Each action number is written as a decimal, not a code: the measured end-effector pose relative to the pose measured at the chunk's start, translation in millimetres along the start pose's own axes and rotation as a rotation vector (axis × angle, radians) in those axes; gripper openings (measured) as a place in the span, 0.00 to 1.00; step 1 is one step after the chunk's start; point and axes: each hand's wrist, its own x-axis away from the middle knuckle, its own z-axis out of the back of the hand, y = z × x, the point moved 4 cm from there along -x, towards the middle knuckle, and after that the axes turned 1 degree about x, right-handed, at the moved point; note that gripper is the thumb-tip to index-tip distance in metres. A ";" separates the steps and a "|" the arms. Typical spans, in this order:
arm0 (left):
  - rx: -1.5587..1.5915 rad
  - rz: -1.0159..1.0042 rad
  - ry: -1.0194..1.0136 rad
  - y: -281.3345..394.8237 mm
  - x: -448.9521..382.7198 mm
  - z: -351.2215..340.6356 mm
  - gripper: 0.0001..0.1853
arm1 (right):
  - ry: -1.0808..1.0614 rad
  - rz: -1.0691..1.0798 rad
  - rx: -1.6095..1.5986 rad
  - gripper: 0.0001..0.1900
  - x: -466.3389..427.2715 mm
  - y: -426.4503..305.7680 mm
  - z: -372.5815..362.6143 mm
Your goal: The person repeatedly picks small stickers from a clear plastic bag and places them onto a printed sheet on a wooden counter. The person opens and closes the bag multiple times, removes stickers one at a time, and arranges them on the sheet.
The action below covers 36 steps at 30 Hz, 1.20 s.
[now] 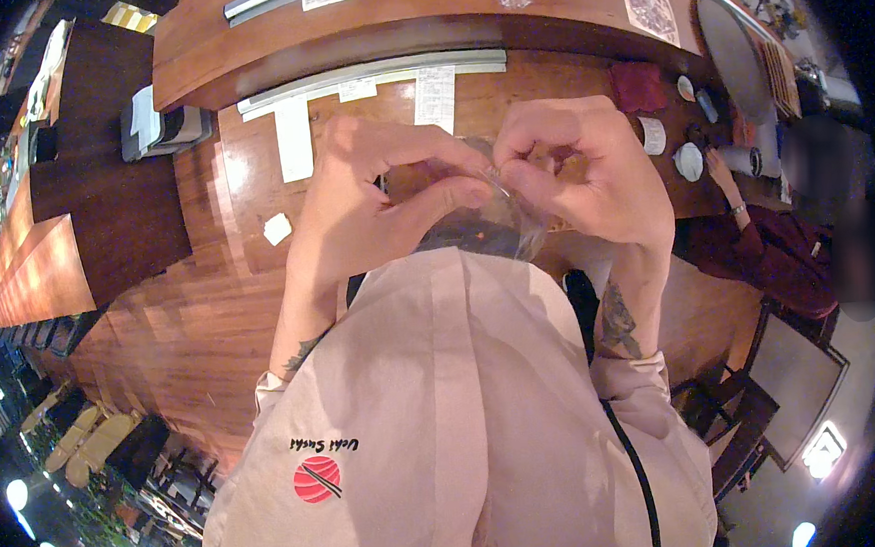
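A clear plastic bag (521,223) is pinched at its upper edge between both hands, close in front of the chest. My left hand (395,193) grips it with thumb and forefinger. My right hand (582,174) holds the same edge just beside, fingers curled, the two sets of fingertips almost touching. The bag hangs below the fingers; something dark shows in or behind it, and I cannot tell which. Behind the hands, paper slips (294,139) with writing hang from a metal ticket rail (373,78) on the wooden counter (253,202).
A raised wooden shelf (423,37) runs across the far side. A crumpled white paper (278,229) lies on the left. At right are a dark red cloth (638,87), a white cup (689,162), a round tray (732,56) and a person's hand (723,169).
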 end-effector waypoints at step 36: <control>1.201 0.584 0.059 32.7 -62.0 -248.7 0.10 | 0.749 0.109 -0.283 0.45 110.2 111.9 133.9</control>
